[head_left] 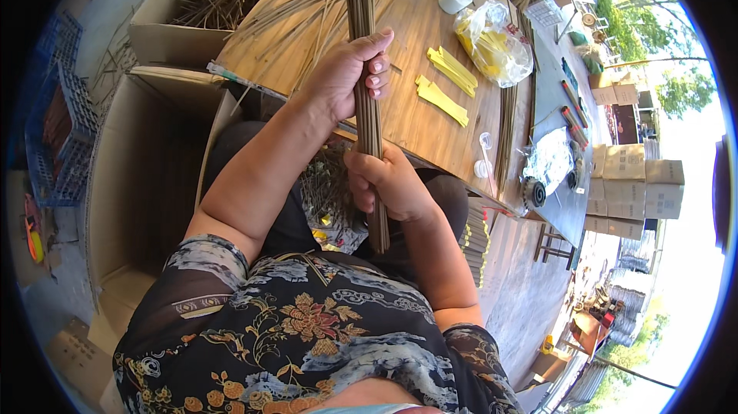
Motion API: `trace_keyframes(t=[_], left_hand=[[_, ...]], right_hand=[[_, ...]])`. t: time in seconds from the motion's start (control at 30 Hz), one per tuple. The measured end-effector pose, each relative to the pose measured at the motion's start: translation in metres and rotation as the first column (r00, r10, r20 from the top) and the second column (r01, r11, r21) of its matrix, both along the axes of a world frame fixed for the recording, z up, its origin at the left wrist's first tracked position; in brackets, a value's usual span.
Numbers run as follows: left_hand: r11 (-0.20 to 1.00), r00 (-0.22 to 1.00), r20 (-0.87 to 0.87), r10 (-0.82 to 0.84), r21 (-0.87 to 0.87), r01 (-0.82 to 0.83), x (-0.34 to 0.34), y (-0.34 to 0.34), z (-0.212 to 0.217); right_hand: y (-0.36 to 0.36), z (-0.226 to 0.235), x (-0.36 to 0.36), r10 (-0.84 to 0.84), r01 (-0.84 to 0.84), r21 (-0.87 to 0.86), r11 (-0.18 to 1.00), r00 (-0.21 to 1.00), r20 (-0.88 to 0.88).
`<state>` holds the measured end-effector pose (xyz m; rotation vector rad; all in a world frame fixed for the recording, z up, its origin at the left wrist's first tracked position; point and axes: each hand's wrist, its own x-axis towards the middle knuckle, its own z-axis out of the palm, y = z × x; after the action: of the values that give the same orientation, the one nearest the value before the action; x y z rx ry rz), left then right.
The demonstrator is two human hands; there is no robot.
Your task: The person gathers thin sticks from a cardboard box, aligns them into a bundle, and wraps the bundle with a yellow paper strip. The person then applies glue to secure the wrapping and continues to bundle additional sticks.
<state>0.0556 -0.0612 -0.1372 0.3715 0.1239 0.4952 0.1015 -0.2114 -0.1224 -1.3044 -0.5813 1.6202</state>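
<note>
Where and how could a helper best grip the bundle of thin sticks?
Probably at the upper end of the bundle, encircling it, coming from the table side: that slim part juts free beyond the left hand, while the right hand grips lower down.

With 2 bare forearms (pixel 257 164) angled inward, the left hand (pixel 347 69) grips farther out than the right hand (pixel 393 182).

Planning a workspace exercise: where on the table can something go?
On the brown wooden table, bare wood lies between the flat yellow strips and the near edge, left of the round clear plastic pieces. Crowded: far left, under thin brown sticks, and around the clear plastic bag.
</note>
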Motion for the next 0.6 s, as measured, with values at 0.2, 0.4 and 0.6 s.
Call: trace_keyframes(t=[0.2, 0.4, 0.6], left_hand=[[0.962, 0.916, -0.327, 0.234, 0.214, -0.169, 0.000, -0.006, 0.007], [0.999, 0.995, -0.099, -0.006, 0.045, 0.011, -0.002, 0.004, -0.003], [0.973, 0.957, -0.229, 0.180, 0.182, -0.140, -0.001, -0.004, 0.002]], right_hand=[[0.006, -0.014, -0.003, -0.053, 0.034, 0.045, 0.998, 0.841, 0.538], [0.006, -0.014, -0.005, -0.075, 0.070, 0.061, 0.996, 0.994, 0.077], [0.006, -0.009, -0.008, -0.082, 0.083, 0.011, 0.997, 0.943, 0.322]])
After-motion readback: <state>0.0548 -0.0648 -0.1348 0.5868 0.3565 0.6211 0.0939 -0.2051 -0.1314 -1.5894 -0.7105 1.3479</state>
